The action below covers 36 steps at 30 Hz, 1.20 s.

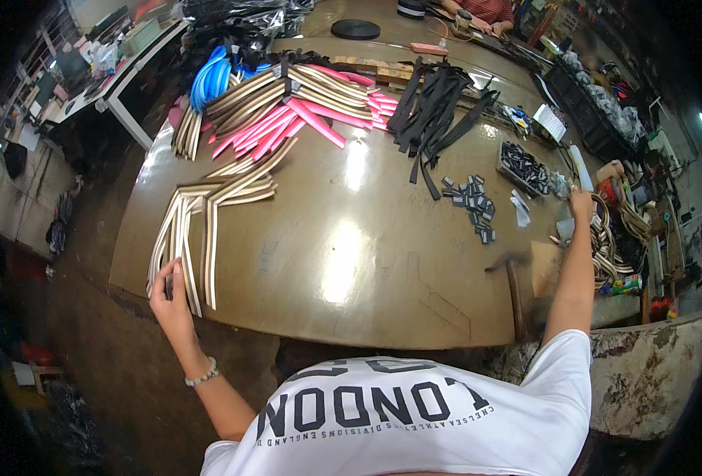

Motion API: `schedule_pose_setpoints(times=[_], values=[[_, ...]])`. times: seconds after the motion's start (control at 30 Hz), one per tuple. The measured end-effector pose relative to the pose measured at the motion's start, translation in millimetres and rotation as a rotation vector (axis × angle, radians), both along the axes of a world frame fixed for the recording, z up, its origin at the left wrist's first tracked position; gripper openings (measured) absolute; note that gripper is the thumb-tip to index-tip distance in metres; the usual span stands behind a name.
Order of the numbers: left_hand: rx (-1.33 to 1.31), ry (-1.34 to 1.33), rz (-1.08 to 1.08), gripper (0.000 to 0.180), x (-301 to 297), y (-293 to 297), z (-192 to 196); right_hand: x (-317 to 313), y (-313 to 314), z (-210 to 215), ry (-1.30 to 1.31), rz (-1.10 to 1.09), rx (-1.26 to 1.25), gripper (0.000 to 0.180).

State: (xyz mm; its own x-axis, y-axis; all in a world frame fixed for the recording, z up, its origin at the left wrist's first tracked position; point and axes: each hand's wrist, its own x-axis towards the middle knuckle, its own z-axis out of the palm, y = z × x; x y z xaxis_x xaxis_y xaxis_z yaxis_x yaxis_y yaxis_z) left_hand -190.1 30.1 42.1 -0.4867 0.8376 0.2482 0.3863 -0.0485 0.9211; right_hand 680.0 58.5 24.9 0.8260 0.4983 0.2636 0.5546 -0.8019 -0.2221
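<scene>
Left hand (170,295) closed around the near ends of cream-and-brown striped straps (200,214), pinched at the bench (343,262) edge, probably to keep the ends square. Fanned away from that grip toward a bigger heap of striped and pink straps (303,111) further back. Right hand (581,202) stretched far out to the right edge, fingers curled near a small pale piece (too blurred to tell whether gripped or merely touched). Beside it, coiled striped webbing (605,238) hanging off the edge. Between both hands: small dark buckles (474,202), black straps (434,111), a hammer (513,282) lying within reach.
</scene>
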Motion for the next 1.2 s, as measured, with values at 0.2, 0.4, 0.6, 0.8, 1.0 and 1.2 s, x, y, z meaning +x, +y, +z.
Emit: schedule_pose_setpoints(times=[0.2,0.4,0.6,0.8,1.0,1.2], values=[[0.059,-0.09,-0.023,0.022,7.9,-6.5,8.5,66.3,-4.4,-22.2,-0.11,0.025,-0.171,0.061],[-0.025,-0.113,-0.312,0.021,92.0,-29.1,-1.3,-85.2,2.5,31.6,0.218,0.297,0.149,0.06],[-0.198,0.087,-1.053,0.035,160.8,-63.4,-8.0,-456.2,-122.6,6.2,1.016,1.015,-0.126,0.028],[-0.345,0.262,-1.395,0.04,144.6,-74.3,-34.8,-519.7,-161.9,-9.4,1.889,0.634,-0.16,0.024],[0.011,0.622,-1.164,0.025,161.6,-82.8,-60.2,-523.5,-169.2,-15.6,1.879,0.719,0.067,0.023],[0.044,0.799,-1.056,0.015,181.4,-70.7,-56.8,-507.6,-155.1,-19.0,0.52,1.459,0.088,0.02]])
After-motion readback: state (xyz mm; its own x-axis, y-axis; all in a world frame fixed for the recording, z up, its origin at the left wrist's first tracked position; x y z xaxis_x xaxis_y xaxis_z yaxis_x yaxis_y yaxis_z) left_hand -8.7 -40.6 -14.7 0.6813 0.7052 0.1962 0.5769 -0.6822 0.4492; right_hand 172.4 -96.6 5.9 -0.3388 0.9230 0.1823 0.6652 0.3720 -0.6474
